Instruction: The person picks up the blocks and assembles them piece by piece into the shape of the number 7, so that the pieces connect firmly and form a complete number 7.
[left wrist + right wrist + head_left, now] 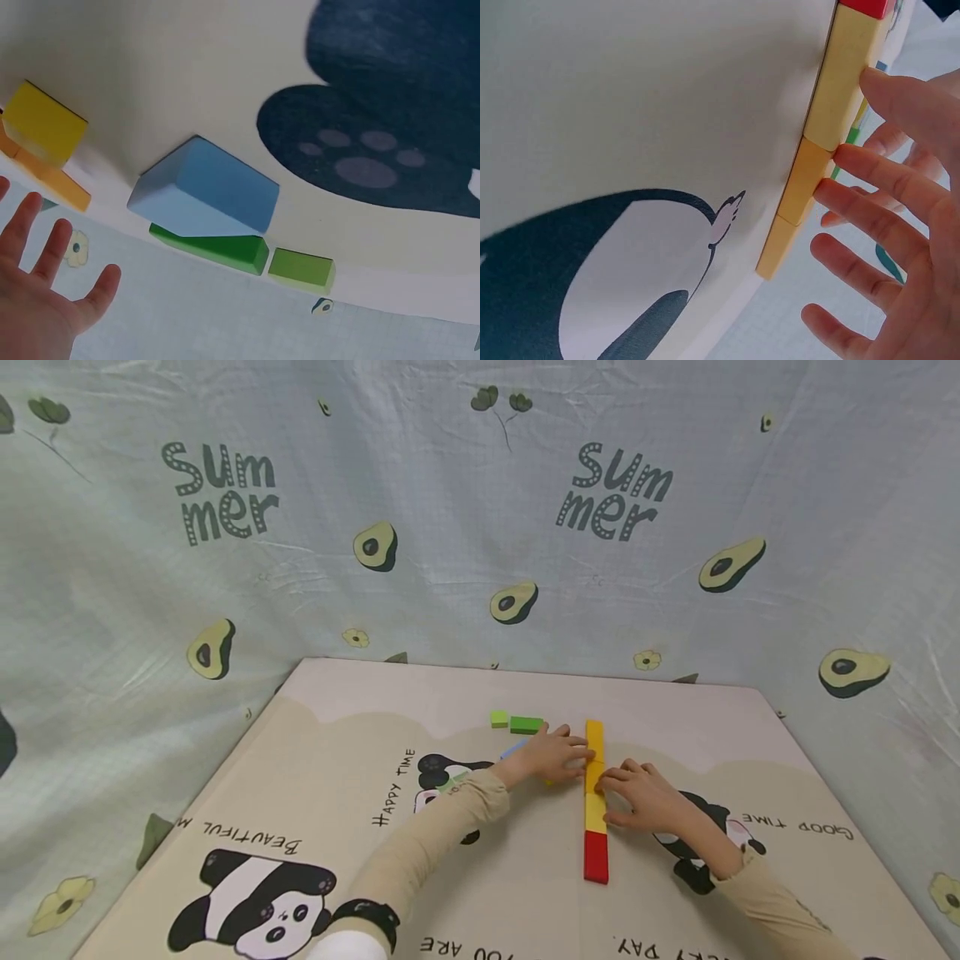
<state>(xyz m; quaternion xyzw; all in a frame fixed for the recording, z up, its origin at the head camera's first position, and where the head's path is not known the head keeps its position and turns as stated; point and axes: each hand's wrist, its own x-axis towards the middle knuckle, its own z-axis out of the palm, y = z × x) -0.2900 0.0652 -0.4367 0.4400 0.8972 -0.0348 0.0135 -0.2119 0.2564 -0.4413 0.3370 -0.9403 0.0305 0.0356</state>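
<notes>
A straight row of blocks runs away from me: a red block [596, 858] nearest, then a pale yellow block [595, 814] and two orange blocks [594, 737]. My left hand [557, 754] is on the row's left side, fingertips at the orange blocks; its fingers look spread in the left wrist view. From the right, my right hand [645, 795] touches the row with fairly straight fingers. In the right wrist view its thumb is at the pale yellow block [843, 79] and two fingertips are by an orange block [805, 177].
Left of the row lie a blue block [214, 187], a dark green block [527, 725], a light green block [499, 719] and a yellow block [46, 122], partly hidden by my left hand in the head view. A printed panda tablecloth covers the table [345, 777]; an avocado-print curtain [450, 485] hangs behind.
</notes>
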